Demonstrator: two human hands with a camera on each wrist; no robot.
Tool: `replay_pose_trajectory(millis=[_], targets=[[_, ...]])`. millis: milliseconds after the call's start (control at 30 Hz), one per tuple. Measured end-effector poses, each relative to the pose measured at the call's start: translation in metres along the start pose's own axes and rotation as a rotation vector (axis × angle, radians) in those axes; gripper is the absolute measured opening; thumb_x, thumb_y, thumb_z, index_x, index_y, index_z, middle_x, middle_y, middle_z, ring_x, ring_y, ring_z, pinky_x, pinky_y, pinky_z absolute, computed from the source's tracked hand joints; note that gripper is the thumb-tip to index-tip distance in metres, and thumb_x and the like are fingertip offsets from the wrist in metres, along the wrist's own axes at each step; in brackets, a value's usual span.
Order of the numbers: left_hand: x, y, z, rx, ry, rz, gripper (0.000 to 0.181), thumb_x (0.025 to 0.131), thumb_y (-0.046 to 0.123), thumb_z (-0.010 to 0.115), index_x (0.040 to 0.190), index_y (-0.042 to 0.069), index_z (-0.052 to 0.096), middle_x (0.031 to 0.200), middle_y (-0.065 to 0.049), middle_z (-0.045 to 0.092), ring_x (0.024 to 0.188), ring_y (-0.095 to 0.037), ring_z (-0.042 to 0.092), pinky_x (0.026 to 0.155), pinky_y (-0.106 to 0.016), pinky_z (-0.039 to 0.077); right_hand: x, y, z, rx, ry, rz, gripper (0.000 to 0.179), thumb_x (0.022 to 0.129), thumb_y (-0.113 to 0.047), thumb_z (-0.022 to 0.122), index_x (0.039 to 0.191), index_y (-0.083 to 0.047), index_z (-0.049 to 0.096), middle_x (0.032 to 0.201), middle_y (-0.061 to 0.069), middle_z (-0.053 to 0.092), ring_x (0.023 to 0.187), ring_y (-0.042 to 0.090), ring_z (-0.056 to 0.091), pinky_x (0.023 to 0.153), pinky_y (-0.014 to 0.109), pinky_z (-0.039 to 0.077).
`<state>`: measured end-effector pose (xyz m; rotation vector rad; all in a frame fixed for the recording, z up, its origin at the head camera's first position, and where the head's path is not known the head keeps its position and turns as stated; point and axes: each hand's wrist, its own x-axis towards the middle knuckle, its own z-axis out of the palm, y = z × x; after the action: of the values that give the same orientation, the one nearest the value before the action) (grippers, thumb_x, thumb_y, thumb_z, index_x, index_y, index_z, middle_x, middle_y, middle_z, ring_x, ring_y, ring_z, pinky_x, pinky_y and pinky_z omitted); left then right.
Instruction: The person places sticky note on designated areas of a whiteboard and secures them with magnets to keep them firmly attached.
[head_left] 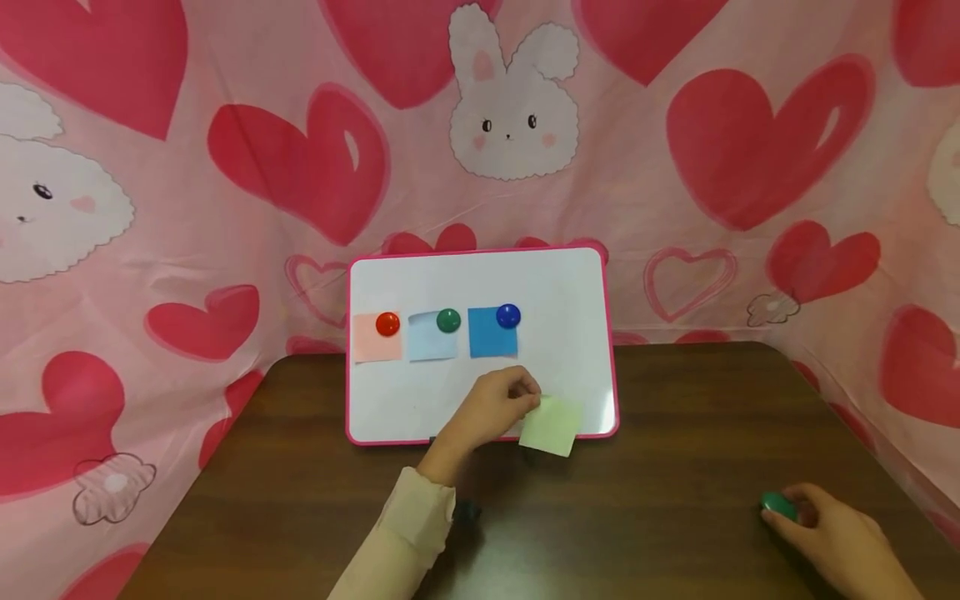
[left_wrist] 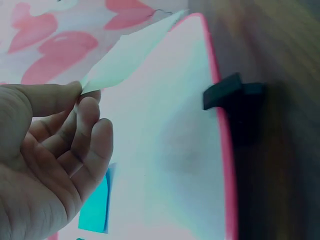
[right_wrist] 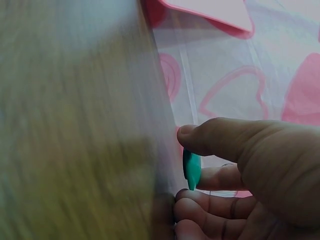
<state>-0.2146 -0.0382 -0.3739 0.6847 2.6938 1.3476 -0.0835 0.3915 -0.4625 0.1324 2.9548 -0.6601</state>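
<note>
My left hand (head_left: 491,404) pinches a pale green sticky note (head_left: 552,427) by its upper left corner, in front of the lower right part of a pink-framed whiteboard (head_left: 566,333). In the left wrist view the note (left_wrist: 127,57) extends from between thumb and forefinger. Over the right side of the table, my right hand (head_left: 843,533) holds a round green magnet (head_left: 778,505) between thumb and fingers; its edge (right_wrist: 192,170) faces the right wrist camera. On the board, a red magnet (head_left: 387,324), a green one (head_left: 448,320) and a blue one (head_left: 508,316) sit on three sticky notes.
Those notes are pink (head_left: 375,343), light blue (head_left: 429,343) and blue (head_left: 489,337), in a row. The board leans back on the dark wooden table (head_left: 660,467), with a black clip-like foot (left_wrist: 222,92) at its lower edge. A heart-patterned cloth (head_left: 622,183) hangs behind.
</note>
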Motion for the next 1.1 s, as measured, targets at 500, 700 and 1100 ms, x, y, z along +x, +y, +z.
replay_pose_trajectory(millis=[500,700,1100], targets=[[0.031,0.005,-0.006,-0.146,0.157,-0.071,0.006,0.098,0.020,0.068,0.099,0.014,0.069,0.086,0.001,0.067,0.076,-0.020,0.064,0.068,-0.034,0.055,-0.001,-0.003,0.000,0.017,-0.016,0.023,0.064,0.100,-0.050,0.059,0.120,0.010,0.053,0.089,0.004,0.061,0.077,0.023,0.058,0.064,0.047,0.050],[0.041,0.004,-0.007,-0.151,0.172,-0.092,0.006,0.098,0.019,0.068,0.099,0.013,0.069,0.088,0.000,0.067,0.078,-0.021,0.063,0.069,-0.033,0.055,0.000,-0.003,0.000,0.021,0.001,0.012,0.063,0.099,-0.049,0.060,0.120,0.010,0.053,0.087,0.003,0.061,0.076,0.022,0.057,0.062,0.045,0.049],[0.059,0.001,-0.011,-0.193,0.200,-0.136,0.010,0.097,0.020,0.069,0.101,0.011,0.069,0.090,-0.005,0.065,0.075,-0.022,0.061,0.067,-0.031,0.055,-0.003,-0.004,0.000,0.034,0.002,0.009,0.064,0.100,-0.047,0.060,0.122,0.012,0.052,0.087,0.004,0.059,0.073,0.020,0.053,0.059,0.039,0.047]])
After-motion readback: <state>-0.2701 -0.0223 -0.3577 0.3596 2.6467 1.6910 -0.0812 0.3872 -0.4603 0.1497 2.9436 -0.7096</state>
